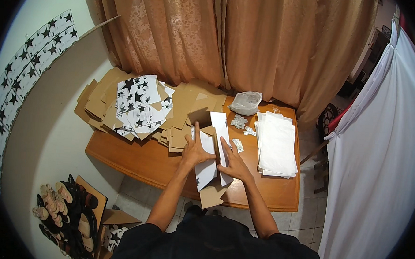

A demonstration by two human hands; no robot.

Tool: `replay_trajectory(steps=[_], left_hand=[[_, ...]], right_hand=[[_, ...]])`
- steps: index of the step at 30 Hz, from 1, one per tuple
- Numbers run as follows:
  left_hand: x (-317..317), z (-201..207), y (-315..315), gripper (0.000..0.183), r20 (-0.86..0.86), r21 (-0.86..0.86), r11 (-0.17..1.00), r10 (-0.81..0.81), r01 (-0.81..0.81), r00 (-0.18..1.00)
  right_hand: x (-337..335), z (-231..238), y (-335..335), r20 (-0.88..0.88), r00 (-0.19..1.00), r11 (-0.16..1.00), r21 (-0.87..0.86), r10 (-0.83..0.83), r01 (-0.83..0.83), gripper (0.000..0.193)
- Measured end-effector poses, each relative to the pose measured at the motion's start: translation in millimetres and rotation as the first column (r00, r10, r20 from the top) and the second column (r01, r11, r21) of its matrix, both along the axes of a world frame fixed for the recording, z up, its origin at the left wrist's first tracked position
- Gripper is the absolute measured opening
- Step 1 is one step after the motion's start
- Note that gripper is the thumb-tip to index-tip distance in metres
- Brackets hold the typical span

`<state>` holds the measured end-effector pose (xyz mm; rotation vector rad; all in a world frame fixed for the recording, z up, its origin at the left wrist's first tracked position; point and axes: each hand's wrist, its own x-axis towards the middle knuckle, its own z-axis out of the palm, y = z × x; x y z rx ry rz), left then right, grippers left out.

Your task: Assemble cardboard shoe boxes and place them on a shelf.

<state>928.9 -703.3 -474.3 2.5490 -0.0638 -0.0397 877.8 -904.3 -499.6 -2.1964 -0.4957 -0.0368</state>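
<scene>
A part-folded cardboard box (206, 174) with white outer panels stands at the table's front edge, its brown flaps sticking out at the far and near ends. My left hand (196, 153) grips its left panel, index finger stretched toward the far flap and thumb pointing inward. On the tall white right panel, my right hand (236, 165) has its fingers along the outer side and its thumb near the middle. Black stars show at the panels' near corners. The inside of the box is partly hidden by my hands.
Flat cardboard pieces (101, 98) and star-printed sheets (140, 108) are heaped at the back left of the wooden table (117, 149). Small sachets (239, 122), a clear plastic bag (245, 103) and a stack of white paper (276, 145) lie right. Shoes (63, 201) fill the lower left.
</scene>
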Motion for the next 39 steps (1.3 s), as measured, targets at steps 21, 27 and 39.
replay_trajectory(steps=[21, 27, 39], left_hand=[[9, -9, 22, 0.108, 0.126, -0.165, 0.985, -0.033, 0.054, 0.991], [5, -27, 23, 0.114, 0.193, -0.245, 0.965, -0.042, 0.089, 0.98], [-8, -24, 13, 0.14, 0.24, -0.305, 0.95, 0.016, 0.06, 0.971]], right_hand=[[2, -5, 14, 0.025, 0.995, 0.979, -0.174, -0.1, 0.102, 0.118], [7, -19, 18, 0.094, 0.977, 0.967, -0.149, -0.193, 0.205, 0.094], [-3, -23, 15, 0.108, 0.963, 0.969, 0.017, -0.248, 0.248, 0.091]])
